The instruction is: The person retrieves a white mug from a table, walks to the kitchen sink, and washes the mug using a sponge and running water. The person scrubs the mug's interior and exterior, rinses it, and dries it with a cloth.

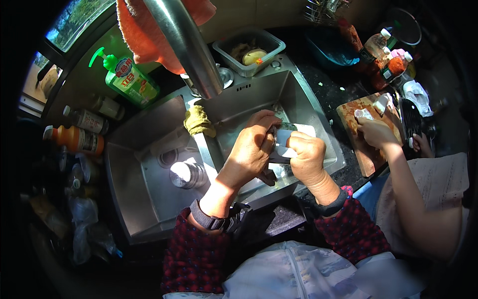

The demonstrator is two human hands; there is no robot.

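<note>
Over the right basin of a steel double sink (261, 93), my left hand (254, 149) presses a dark, crumpled cloth (269, 176) against a shiny, flat-looking object (285, 140). My right hand (308, 155) is closed on that object's right side. Fingers cover much of it, so its kind cannot be told. A yellow-green cloth (198, 120) is bunched on the divider, left of my hands. Lying in the left basin is a clear jar or cup (186, 175). The steel faucet (190, 52) reaches in above the divider.
At right, a co-worker's hand (377, 132) touches white food on a wooden cutting board (368, 157); their other hand (422, 145) is by a black knife or grater (410, 117). Behind the sink are a plastic tub (248, 56) and a green soap bottle (130, 84). Bottles (84, 140) line the left.
</note>
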